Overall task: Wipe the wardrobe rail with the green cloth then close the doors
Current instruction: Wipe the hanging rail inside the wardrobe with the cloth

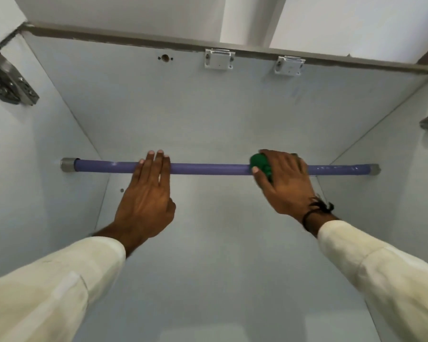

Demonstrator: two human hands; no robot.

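Up inside the wardrobe, wiping's underway: right hand [282, 183] has its grip closed on the bunched green cloth [261, 165] against the purple metal rail [208, 168]. Left hand [147, 193] looks draped over it, fingers loose, probably steadying. Next: slide along, then doors.

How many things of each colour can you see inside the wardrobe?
Purple: 1, the long purple rail
Green: 1, the bunched green cloth under the right hand
White: 2, the small white plastic catches
Grey: 2, the grey rail end caps
Total: 6
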